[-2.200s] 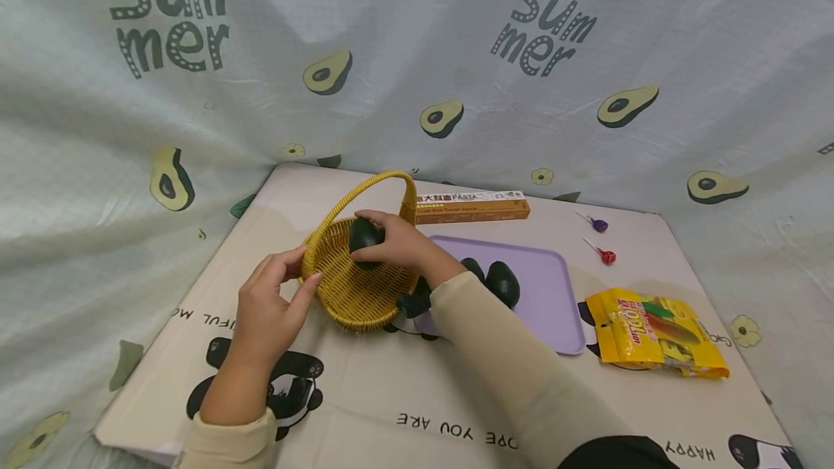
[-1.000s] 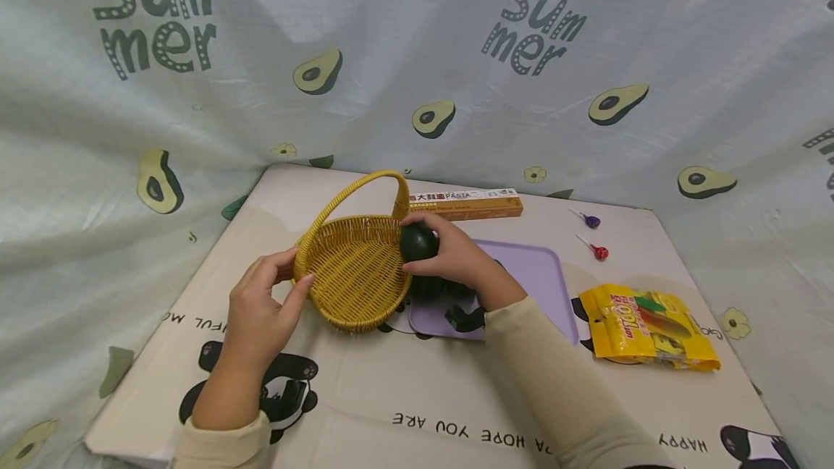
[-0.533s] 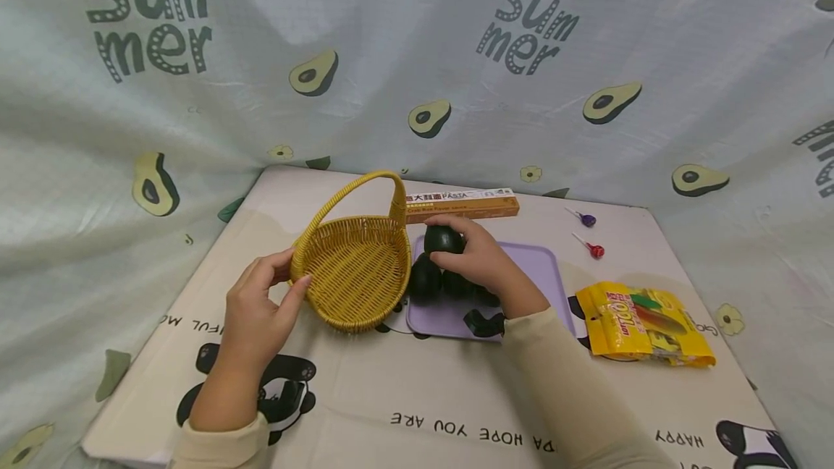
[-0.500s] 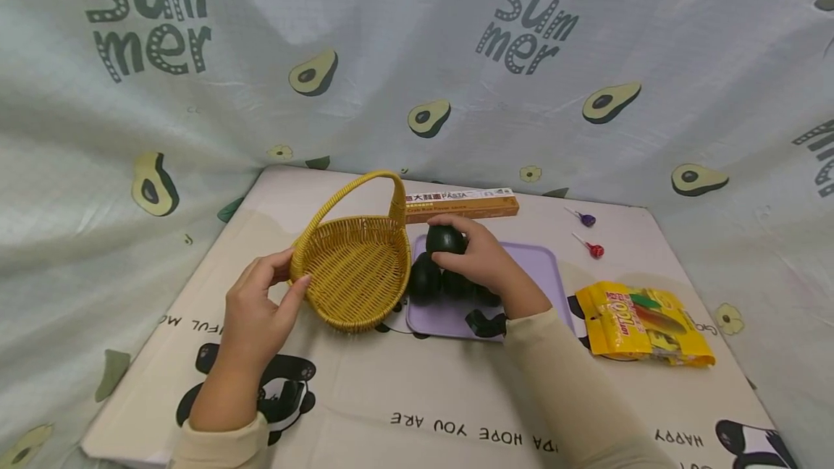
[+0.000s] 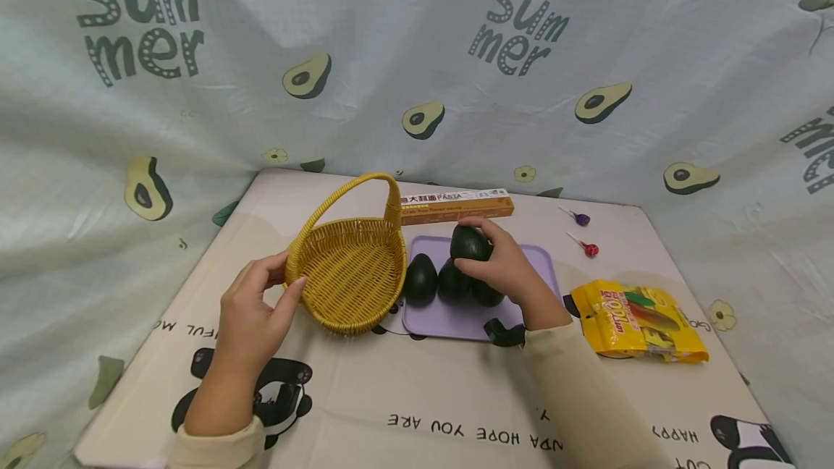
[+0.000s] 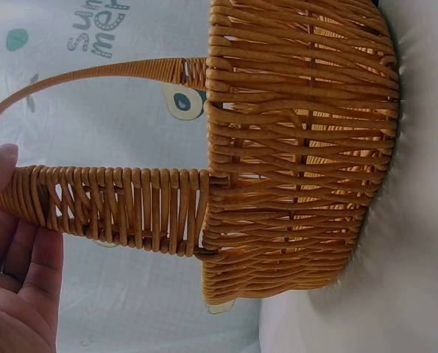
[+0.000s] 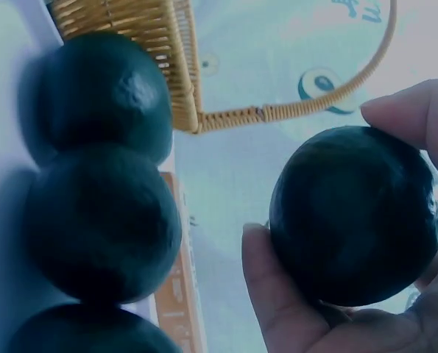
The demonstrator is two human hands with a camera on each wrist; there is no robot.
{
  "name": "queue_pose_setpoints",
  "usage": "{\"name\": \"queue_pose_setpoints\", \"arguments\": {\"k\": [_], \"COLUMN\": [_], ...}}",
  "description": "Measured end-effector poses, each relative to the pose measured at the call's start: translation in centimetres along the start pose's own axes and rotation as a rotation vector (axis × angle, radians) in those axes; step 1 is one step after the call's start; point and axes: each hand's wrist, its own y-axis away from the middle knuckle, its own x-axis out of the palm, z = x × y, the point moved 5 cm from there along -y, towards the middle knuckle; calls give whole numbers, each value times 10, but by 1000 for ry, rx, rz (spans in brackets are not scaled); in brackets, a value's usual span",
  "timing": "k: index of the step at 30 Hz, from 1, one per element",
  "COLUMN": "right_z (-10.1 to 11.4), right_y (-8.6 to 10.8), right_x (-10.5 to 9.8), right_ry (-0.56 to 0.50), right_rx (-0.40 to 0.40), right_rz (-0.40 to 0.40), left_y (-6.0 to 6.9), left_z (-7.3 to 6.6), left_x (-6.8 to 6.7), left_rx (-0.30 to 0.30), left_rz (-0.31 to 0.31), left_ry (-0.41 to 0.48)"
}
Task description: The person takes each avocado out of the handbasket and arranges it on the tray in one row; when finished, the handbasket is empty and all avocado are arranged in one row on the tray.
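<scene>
My left hand (image 5: 254, 310) pinches the base of the handle of a yellow wicker basket (image 5: 355, 281) between thumb and fingers. In the left wrist view the basket (image 6: 299, 162) stands upright on the table, and the fingers grip its wrapped handle (image 6: 123, 206). My right hand (image 5: 504, 263) holds a dark green avocado (image 5: 469, 243) above the lilac tray (image 5: 443, 324). In the right wrist view this avocado (image 7: 351, 213) sits between the thumb and fingers. Three more avocados lie in a row on the tray, the leftmost avocado (image 5: 420, 281) beside the basket. No avocado shows inside the basket.
Behind the tray lies a pasta box (image 5: 456, 207). To the right are a purple lollipop (image 5: 581, 218), a red lollipop (image 5: 590, 249) and a yellow candy bag (image 5: 638, 320). A printed curtain (image 5: 365, 20) hangs behind the table (image 5: 365, 396).
My right hand has carried the avocado out of the basket and rightward over the tray. The left hand keeps its hold on the basket handle. The head view has shifted slightly.
</scene>
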Motion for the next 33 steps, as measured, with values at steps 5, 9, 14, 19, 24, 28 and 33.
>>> {"name": "queue_pose_setpoints", "arguments": {"k": [5, 9, 14, 19, 24, 28, 33], "right_z": [-8, -16, -24, -31, -41, -50, -58], "right_y": [5, 10, 16, 21, 25, 31, 36], "right_x": [-10, -19, -29, -34, -40, -47, -52], "right_ry": [-11, 12, 14, 29, 30, 65, 70], "right_rx": [22, 55, 72, 104, 149, 180, 207], "right_rz": [-18, -51, -93, -113, -140, -175, -190], "left_y": [0, 0, 0, 1, 1, 0, 0], "left_z": [0, 0, 0, 1, 2, 2, 2], "left_x": [0, 0, 1, 0, 0, 1, 2], "left_rx": [7, 9, 10, 10, 14, 13, 16], "left_rz": [-4, -4, -1, -4, -6, -1, -2], "left_ry": [4, 4, 5, 2, 4, 0, -2]}}
